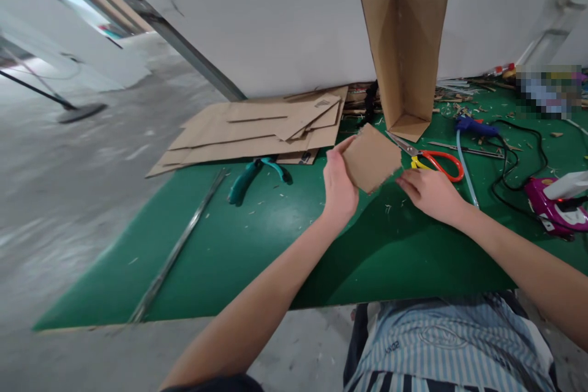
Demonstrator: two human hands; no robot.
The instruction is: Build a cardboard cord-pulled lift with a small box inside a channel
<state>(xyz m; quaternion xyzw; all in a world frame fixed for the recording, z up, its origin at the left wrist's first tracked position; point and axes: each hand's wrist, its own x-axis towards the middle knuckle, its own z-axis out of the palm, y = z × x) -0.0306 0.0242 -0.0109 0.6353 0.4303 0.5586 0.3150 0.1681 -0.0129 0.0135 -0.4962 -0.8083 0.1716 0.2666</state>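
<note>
My left hand [340,180] grips a small, roughly square piece of cardboard [372,159] by its left side, tilted above the green table. The piece's edges look ragged. My right hand [429,193] is beside its lower right edge with thumb and fingers pinched together; whether they hold a scrap or the edge itself cannot be made out. Just beyond the right hand lie scissors [445,164] with red-orange and yellow handles, blades pointing to the upper left. Behind them a tall, folded cardboard form [416,49] stands upright with its open side facing me.
Flat cardboard sheets [248,125] are stacked at the back left. Teal-handled pliers [245,182] and a bundle of thin wires [184,239] lie left. A blue glue gun [475,127], its black cord, a magenta device [551,208] and scattered scraps occupy the right.
</note>
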